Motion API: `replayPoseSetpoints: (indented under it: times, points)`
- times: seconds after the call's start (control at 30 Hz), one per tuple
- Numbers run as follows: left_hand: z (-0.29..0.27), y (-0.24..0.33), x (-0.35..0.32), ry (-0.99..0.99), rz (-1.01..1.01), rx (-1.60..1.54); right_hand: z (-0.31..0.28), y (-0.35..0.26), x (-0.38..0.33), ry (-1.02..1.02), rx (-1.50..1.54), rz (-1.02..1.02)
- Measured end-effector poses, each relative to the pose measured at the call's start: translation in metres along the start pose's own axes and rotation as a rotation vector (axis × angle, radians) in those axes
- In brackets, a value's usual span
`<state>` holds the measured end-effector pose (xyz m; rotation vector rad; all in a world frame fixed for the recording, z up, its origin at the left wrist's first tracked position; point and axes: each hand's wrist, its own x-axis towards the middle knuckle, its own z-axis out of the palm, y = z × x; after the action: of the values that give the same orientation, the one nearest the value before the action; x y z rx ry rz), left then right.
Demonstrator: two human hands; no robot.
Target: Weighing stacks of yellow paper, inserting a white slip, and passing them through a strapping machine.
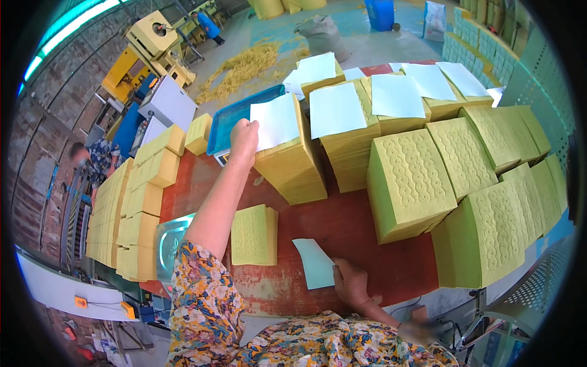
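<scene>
**Light Touch, Square Edges, No Creases**

Over the near part of the red tabletop (342,223), in the right hand (351,282): a pale sheet (314,264), pinched at its right edge between thumb and curled fingers, with the free side reaching out to the left and slightly bowed. Cannot tell whether touching the table or just clear of it. Best to pinch lightly and close to the edge; squeeze too hard, and risk a crease. Better, too, to let the bow relax before pressing anything flat.

Farther out and to the left, the left hand (243,142), arm extended, fingers curled in and nearly closed, at the left edge of a white sheet (275,122) lying on top of a tall yellow stack (287,174). Cannot tell whether gripping the paper or merely resting against it. Advisable to work from the edge, smooth rather than drag, and line the sheet up with the stack's corners. Mind the blue tray (223,128) just beyond the wrist, and avoid nudging the stack sideways.

Also worth watching: the small yellow stack (249,235) between the two hands, easily brushed by a forearm or sleeve. At the right, well placed to stay untouched, embossed yellow blocks (413,177).
</scene>
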<state>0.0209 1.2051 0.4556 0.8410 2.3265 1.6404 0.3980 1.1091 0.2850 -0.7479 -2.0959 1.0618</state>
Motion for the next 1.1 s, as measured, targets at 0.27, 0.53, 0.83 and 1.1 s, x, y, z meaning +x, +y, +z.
replayPoseSetpoints:
  times: [0.27,0.53,0.83,1.1]
  points:
    - [-0.008,0.000,0.000,0.027,0.068,0.162,0.000,0.001,0.000,-0.030,-0.004,0.022]
    - [-0.004,0.010,-0.011,0.001,0.042,0.134,0.000,0.002,-0.001,-0.004,0.005,0.004]
    - [-0.014,0.029,0.014,0.093,0.381,0.431,0.003,0.010,0.007,-0.072,0.184,0.157]
    - [0.041,0.023,0.010,-0.326,0.479,0.953,0.019,0.033,0.116,0.032,0.297,-0.024]
